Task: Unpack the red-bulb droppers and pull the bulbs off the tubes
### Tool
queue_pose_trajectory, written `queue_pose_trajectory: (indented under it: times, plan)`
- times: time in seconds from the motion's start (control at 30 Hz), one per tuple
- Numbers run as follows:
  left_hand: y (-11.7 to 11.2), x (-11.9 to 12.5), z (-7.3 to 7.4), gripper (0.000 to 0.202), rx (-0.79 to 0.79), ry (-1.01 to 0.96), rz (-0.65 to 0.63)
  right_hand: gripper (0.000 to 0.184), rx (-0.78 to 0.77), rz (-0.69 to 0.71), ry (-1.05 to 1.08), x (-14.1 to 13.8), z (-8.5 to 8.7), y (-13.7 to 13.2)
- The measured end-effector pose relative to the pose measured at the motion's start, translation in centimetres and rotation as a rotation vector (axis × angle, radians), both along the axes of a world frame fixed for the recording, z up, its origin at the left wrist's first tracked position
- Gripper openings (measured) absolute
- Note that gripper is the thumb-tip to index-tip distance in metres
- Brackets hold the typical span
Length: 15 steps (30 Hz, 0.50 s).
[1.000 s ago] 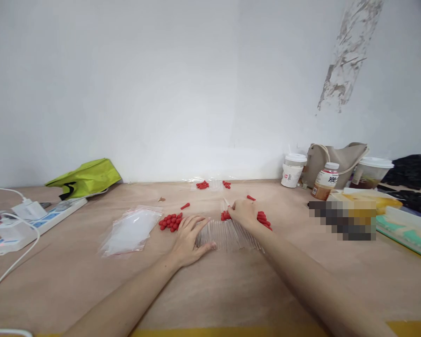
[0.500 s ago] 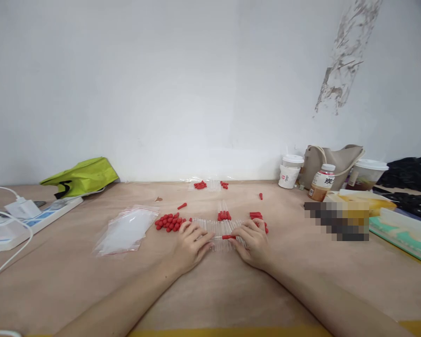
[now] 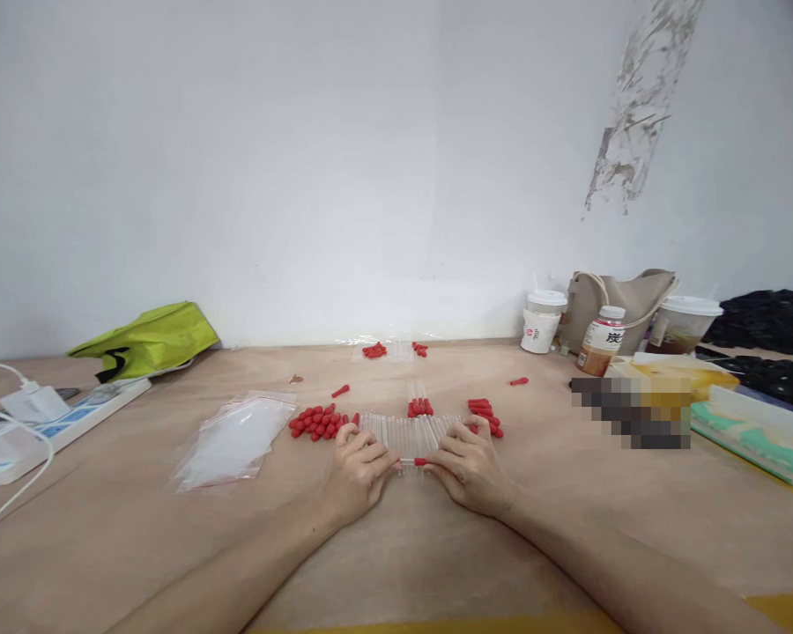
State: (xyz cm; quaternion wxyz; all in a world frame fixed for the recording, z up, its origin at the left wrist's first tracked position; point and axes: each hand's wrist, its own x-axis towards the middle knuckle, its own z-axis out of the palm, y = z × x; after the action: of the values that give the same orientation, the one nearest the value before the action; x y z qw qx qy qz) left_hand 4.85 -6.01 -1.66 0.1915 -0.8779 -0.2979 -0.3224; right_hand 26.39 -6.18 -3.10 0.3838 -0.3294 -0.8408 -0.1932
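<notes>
My left hand (image 3: 365,468) pinches a thin clear dropper tube (image 3: 406,460), its fingers closed. At the tube's right end is a red rubber bulb (image 3: 420,461), pinched by my right hand (image 3: 470,465). The bulb and tube meet end to end; how deep the tube goes in is hidden. Just beyond my fingers lies a row of clear tubes (image 3: 410,431). Past that row are several droppers with red bulbs (image 3: 420,407). A heap of red bulbs (image 3: 315,421) lies beside my left hand, and a smaller group of red bulbs (image 3: 482,407) lies behind my right hand.
Clear zip bags (image 3: 238,440) lie on the left, near a power strip (image 3: 99,405) and a lime-green bag (image 3: 162,339). Stray red bulbs (image 3: 519,381) lie farther back. On the right stand a paper cup (image 3: 542,326), a drink bottle (image 3: 601,342) and a grey handbag (image 3: 634,304).
Both hands have come slightly nearer to me, with the tube and red bulb between them. The stray bulb at the back right has shifted right and turned sideways. The view has shifted slightly.
</notes>
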Motion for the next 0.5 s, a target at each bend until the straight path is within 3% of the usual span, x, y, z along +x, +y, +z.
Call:
queue_pose_trajectory:
  times: [0.3, 0.4, 0.5]
  plan:
    - [0.0, -0.5, -0.1, 0.017, -0.029, -0.035, -0.021, 0.015, 0.009, 0.051, 0.001, 0.7, -0.3, 0.0]
    - [0.5, -1.6, -0.3, 0.019, -0.071, -0.16, 0.023, 0.016, -0.051, 0.009, 0.13, 2.3, -0.2, 0.4]
    - [1.3, -2.3, -0.7, 0.021, -0.173, -0.265, 0.031, 0.018, -0.208, 0.007, 0.384, 4.0, 0.4, 1.2]
